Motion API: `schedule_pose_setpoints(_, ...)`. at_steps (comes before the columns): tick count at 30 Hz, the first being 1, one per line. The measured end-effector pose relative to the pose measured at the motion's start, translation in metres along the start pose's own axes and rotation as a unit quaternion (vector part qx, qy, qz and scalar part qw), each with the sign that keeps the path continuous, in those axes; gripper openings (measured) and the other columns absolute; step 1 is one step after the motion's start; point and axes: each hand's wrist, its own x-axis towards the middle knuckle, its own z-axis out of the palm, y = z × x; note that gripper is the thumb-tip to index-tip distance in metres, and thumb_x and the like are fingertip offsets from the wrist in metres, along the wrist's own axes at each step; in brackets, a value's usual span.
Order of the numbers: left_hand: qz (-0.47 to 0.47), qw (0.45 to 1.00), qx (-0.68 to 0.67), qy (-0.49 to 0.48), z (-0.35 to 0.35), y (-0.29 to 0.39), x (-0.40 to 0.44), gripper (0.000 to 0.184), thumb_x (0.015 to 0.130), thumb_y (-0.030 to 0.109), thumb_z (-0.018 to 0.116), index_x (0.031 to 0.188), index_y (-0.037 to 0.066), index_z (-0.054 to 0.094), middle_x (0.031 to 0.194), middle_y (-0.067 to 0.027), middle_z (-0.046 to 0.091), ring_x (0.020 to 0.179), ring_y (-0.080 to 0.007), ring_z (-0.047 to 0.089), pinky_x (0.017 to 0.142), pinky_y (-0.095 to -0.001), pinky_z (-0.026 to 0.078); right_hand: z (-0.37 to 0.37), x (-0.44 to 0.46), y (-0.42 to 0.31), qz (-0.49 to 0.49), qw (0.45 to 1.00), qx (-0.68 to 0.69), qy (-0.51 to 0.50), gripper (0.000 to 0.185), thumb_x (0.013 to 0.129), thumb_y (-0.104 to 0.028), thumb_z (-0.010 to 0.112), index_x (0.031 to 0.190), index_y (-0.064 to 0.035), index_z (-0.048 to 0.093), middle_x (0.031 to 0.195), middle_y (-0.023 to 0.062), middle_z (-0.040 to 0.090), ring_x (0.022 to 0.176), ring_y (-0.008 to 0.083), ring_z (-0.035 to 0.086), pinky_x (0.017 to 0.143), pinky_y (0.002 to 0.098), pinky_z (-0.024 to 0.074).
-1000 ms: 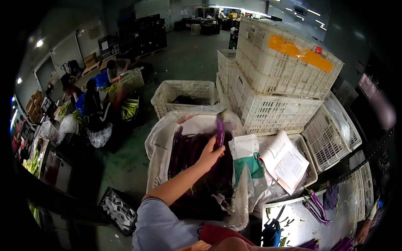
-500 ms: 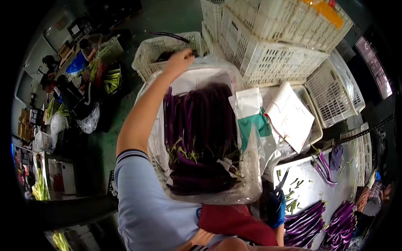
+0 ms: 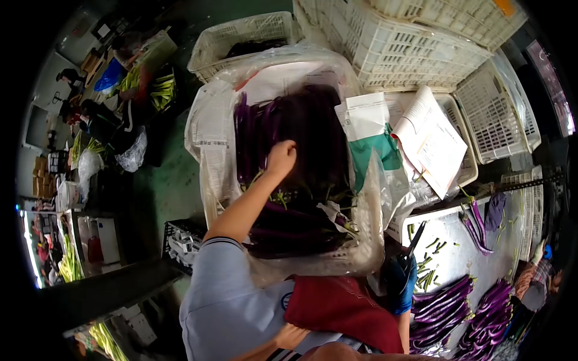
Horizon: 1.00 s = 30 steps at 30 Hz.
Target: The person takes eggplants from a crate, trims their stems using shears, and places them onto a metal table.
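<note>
My left hand (image 3: 282,157) is closed over the dark purple eggplants (image 3: 256,135) in a plastic-lined crate (image 3: 208,150). Its fingertips are hidden, and the dark area beside it is blurred, so what it grips cannot be made out. More eggplants lie crosswise at the crate's near end, by a scrap of white paper. To the right of the crate, my right hand (image 3: 402,280), in a blue glove, is closed on dark pointed scissors (image 3: 415,237). The scissors are beside a metal table (image 3: 445,271) with green stem pieces and two piles of eggplants (image 3: 442,313).
Behind the lined crate stands another crate (image 3: 241,31) with dark contents. Tall stacked white crates (image 3: 415,57) rise at the back right. Papers (image 3: 433,147) and a green-white bag (image 3: 370,141) lie to the right. People (image 3: 99,123) and green vegetables are at left; another person (image 3: 536,286) is at far right.
My left hand held an eggplant upright, then reached to the back crate as an eggplant hung in the air above it. Now the hand is back over the lined crate. The view has tilted down.
</note>
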Motion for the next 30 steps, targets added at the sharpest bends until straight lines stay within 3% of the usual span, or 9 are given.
schedule_pose_setpoints(5,-0.115,0.969,0.185,0.114,-0.025,-0.064,0.008,0.025,0.078,0.011,0.051,0.098,-0.003,0.059,0.091,-0.0224,0.061,0.088,-0.0377,0.057,0.079,-0.0453,0.046,0.004,-0.002,-0.002,0.016,1.000,0.004,-0.002,0.040,0.083,0.000,0.056,0.121,-0.0060,0.046,0.076,-0.0041,0.049,0.060,0.0030,0.044,0.052,0.0173,0.0343)
schedule_pose_setpoints(8,-0.232,0.931,0.283,0.016,-0.022,-0.122,0.019,0.030,0.079,0.010,0.054,0.105,-0.005,0.055,0.096,-0.0254,0.059,0.088,-0.0389,0.058,0.079,-0.0464,0.048,0.016,0.002,-0.004,0.039,0.999,0.014,0.022,0.039,0.085,-0.003,0.053,0.122,-0.0035,0.043,0.073,-0.0016,0.048,0.054,0.0056,0.044,0.046,0.0191,0.0359)
schedule_pose_setpoints(11,-0.320,0.936,0.146,-0.025,-0.041,-0.109,0.030,0.035,0.078,0.016,0.061,0.106,-0.004,0.055,0.100,-0.0256,0.058,0.095,-0.0393,0.057,0.084,-0.0437,0.048,0.007,0.012,0.007,0.036,0.999,-0.011,-0.009,0.039,0.085,-0.003,0.053,0.122,-0.0036,0.043,0.073,-0.0017,0.048,0.054,0.0056,0.044,0.045,0.0190,0.0355)
schedule_pose_setpoints(14,-0.370,0.908,0.175,-0.092,-0.058,-0.078,0.033,0.041,0.077,0.022,0.065,0.108,-0.003,0.054,0.106,-0.0249,0.057,0.101,-0.0379,0.055,0.088,-0.0422,0.048,0.009,0.015,0.009,0.028,0.999,0.001,-0.014,0.039,0.085,-0.003,0.053,0.122,-0.0031,0.043,0.074,-0.0020,0.049,0.055,0.0052,0.045,0.046,0.0187,0.0356)
schedule_pose_setpoints(17,-0.298,0.912,0.278,-0.054,-0.054,-0.073,0.025,0.042,0.078,0.024,0.065,0.108,-0.003,0.054,0.110,-0.0219,0.056,0.101,-0.0361,0.056,0.087,-0.0438,0.047,0.015,0.016,-0.002,0.056,0.998,0.017,-0.001,0.039,0.082,0.002,0.056,0.119,-0.0080,0.049,0.076,-0.0049,0.049,0.060,0.0041,0.044,0.053,0.0172,0.0344)
schedule_pose_setpoints(20,-0.269,0.945,0.177,-0.053,-0.061,-0.071,0.020,0.042,0.079,0.023,0.063,0.111,-0.002,0.053,0.110,-0.0225,0.055,0.103,-0.0372,0.054,0.087,-0.0443,0.046,0.008,0.020,0.002,0.041,0.999,0.006,-0.004,0.039,0.082,0.002,0.056,0.119,-0.0074,0.048,0.075,-0.0048,0.048,0.058,0.0042,0.044,0.051,0.0176,0.0340)
schedule_pose_setpoints(25,-0.052,0.984,0.098,0.138,-0.127,0.020,-0.024,0.047,0.078,0.022,0.064,0.116,-0.002,0.051,0.110,-0.0248,0.054,0.096,-0.0398,0.054,0.082,-0.0431,0.044,0.007,0.026,-0.001,0.048,0.998,0.032,-0.013,0.038,0.082,0.001,0.056,0.119,-0.0069,0.048,0.072,-0.0047,0.047,0.055,0.0039,0.042,0.047,0.0178,0.0333)
schedule_pose_setpoints(27,-0.034,0.983,-0.008,0.182,-0.163,0.067,-0.029,0.036,0.081,0.023,0.064,0.102,-0.005,0.056,0.076,-0.0133,0.058,0.066,-0.0242,0.057,0.059,-0.0338,0.046,0.003,0.029,0.004,0.043,0.998,0.040,-0.032,0.038,0.083,0.000,0.056,0.119,-0.0073,0.048,0.073,-0.0045,0.047,0.055,0.0037,0.043,0.047,0.0177,0.0335)
schedule_pose_setpoints(30,-0.078,0.916,-0.364,0.149,-0.210,0.094,0.025,0.021,0.080,0.021,0.066,0.085,0.003,0.057,0.063,-0.0018,0.052,0.049,-0.0101,0.046,0.043,-0.0244,0.036,0.008,0.030,0.004,0.056,0.998,0.028,-0.013,0.038,0.083,0.000,0.054,0.119,-0.0088,0.048,0.074,-0.0045,0.049,0.055,0.0035,0.043,0.048,0.0174,0.0341)
